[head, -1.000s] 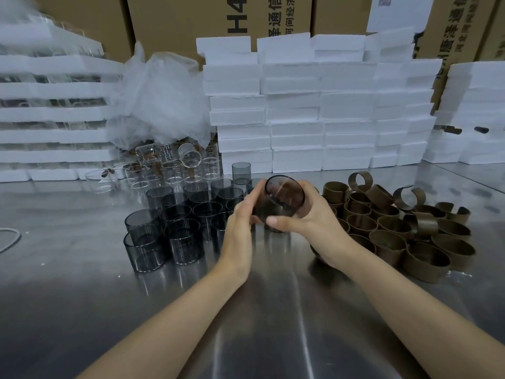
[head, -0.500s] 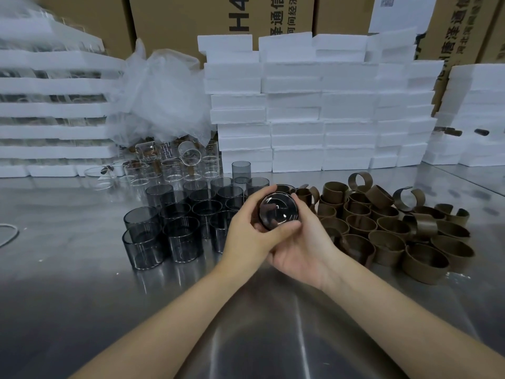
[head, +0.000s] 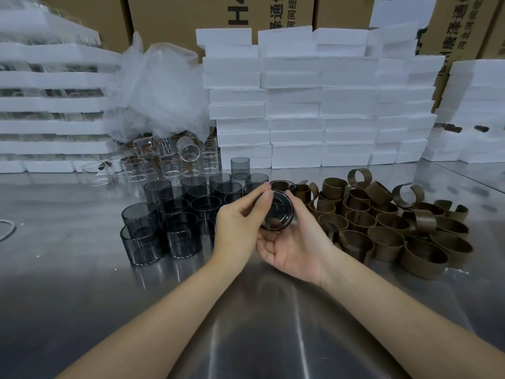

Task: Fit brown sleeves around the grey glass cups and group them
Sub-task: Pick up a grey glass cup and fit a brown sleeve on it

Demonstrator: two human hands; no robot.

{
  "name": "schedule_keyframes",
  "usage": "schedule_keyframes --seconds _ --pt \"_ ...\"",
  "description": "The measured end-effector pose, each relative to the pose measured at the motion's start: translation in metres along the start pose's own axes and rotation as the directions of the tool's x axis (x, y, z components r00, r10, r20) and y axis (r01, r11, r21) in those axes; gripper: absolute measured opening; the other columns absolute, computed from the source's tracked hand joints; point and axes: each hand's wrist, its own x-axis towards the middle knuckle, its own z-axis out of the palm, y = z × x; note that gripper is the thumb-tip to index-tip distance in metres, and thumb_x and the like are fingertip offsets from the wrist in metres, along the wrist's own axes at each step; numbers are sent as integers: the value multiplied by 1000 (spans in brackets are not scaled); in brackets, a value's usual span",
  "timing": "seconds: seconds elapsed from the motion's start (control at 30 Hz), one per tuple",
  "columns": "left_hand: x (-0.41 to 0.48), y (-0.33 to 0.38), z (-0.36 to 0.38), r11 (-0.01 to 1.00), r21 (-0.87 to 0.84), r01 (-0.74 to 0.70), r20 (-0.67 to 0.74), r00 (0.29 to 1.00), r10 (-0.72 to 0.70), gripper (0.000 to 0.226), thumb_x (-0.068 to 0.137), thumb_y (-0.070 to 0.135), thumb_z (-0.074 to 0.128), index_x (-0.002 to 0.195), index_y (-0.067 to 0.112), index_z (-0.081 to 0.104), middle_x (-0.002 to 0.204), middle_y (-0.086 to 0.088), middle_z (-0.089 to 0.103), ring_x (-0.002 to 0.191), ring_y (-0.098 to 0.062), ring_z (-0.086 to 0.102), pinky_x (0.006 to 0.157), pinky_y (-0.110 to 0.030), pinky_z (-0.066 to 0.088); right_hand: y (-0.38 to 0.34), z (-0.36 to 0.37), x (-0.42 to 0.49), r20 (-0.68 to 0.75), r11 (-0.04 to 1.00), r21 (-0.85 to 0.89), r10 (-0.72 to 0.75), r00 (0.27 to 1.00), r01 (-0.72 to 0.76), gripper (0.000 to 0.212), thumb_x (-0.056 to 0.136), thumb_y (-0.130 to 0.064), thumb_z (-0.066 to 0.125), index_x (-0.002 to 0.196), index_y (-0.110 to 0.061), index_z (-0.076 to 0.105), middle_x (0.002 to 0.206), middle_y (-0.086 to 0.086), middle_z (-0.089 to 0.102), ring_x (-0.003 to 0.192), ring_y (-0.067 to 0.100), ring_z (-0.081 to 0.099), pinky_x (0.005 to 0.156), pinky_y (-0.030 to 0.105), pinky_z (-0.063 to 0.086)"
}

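Both hands hold one grey glass cup above the steel table, its round end facing me. My left hand pinches the cup's left rim with thumb and fingers. My right hand cradles it from below and the right, palm up, fingers curled round it. Whether a brown sleeve is on this cup I cannot tell. Several bare grey glass cups stand grouped to the left. A pile of brown sleeves, some in rings and some sprung open, lies to the right.
Clear glass cups stand behind the grey ones under a crumpled plastic bag. White foam blocks and foam trays are stacked along the back, with cardboard boxes behind. A loop of cord lies at the left edge.
The cup has been turned in my hands so its round end faces me. My right hand has rolled palm-up beneath it, and my left hand has shifted onto the left rim.
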Motion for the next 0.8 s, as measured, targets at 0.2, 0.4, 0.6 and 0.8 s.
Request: schedule_keyframes --seconds 0.2,0.4,0.6,0.8 --pt "-5 3 0 999 -30 -11 79 997 14 47 93 51 46 126 22 63 112 4 73 108 -13 67 95 -27 51 -1 0 -1 27 996 65 -65 997 63 65 84 -61 58 114 -4 62 101 14 70 84 23 69 74 29 56" --pt "-2 3 -1 999 16 -38 121 992 36 62 75 10 81 132 18 57 110 14 71 106 -2 65 88 -16 49 -4 3 -4 95 995 67 -78 992 72 64 86 -59 57 126 -9 60 119 12 68 102 23 69 88 31 52" --pt "-2 8 -3 996 14 -93 84 992 92 45 74 12 81 116 8 63 106 -3 71 97 -10 68 84 -20 52 -8 2 -4 125 996 30 -91 988 88 64 78 -52 66 123 -6 58 111 16 70 97 24 70 75 29 58" --pt "-2 10 -3 993 20 -119 45 992 118 43 73 37 74 108 13 67 102 -1 73 99 -14 68 90 -31 54 -7 1 -1 152 994 -20 -104 983 109 50 80 -53 65 109 -12 68 118 15 67 101 25 68 82 31 57"
